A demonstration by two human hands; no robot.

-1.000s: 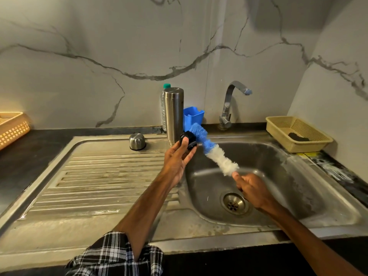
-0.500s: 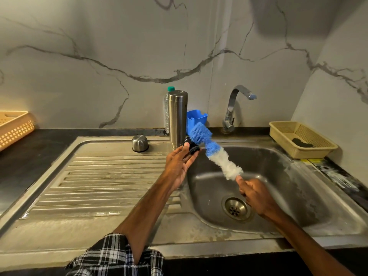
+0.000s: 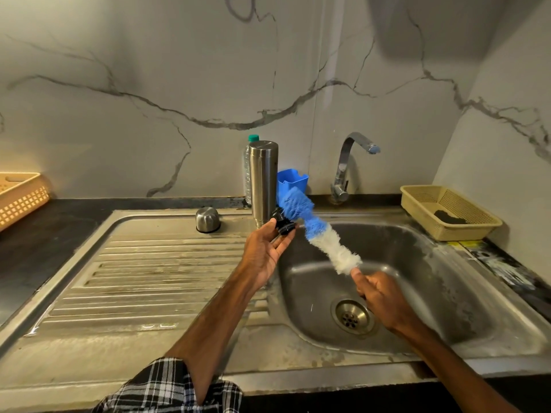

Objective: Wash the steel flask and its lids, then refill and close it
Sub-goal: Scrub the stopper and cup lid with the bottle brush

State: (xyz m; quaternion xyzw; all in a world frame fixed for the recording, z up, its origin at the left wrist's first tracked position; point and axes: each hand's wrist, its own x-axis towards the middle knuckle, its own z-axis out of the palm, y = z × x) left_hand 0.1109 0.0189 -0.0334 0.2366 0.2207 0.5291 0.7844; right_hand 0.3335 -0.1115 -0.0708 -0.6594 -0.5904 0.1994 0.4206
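Nearest, the brush [image 3: 322, 236] is gripped at its handle by the curled fingers of the right hand [image 3: 384, 299] over the sink [image 3: 432, 278]. Its blue head is laid against the small black lid [image 3: 283, 226], which is pinched between thumb and fingertips of the left hand [image 3: 265, 251]. The lid is judged light, stiff and slippery when wet, best held by its rim; farther back the flask [image 3: 263, 180] is stood upright at the sink's rear edge, with the steel cap [image 3: 207, 219] near it on the drainboard.

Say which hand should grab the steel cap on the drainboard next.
Probably left: left hand is nearer the steel cap, once it drops the black stopper; right hand grips the bottle brush over the sink basin.
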